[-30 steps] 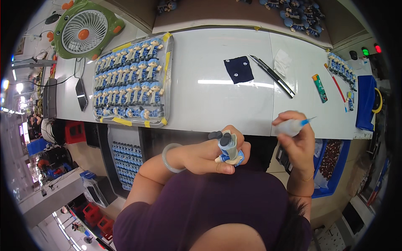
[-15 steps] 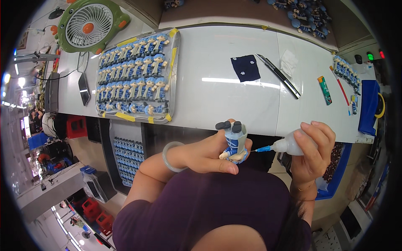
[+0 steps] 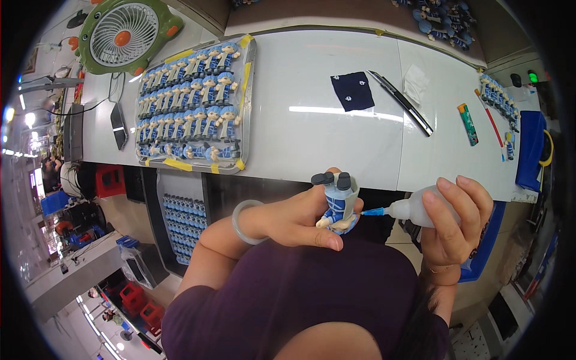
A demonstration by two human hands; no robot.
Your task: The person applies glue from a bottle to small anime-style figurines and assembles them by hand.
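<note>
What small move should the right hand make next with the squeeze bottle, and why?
Probably a gentle squeeze of the translucent plastic squeeze bottle in the right hand: its blue needle tip already points at the small blue-clothed figurine, seemingly touching it, which the left hand holds upside down.

Small blue-and-grey toy figurine, upside down with dark shoes uppermost, just below the table edge; beside it a translucent squeeze bottle, lying sideways, blue nozzle tip against the figurine.
</note>
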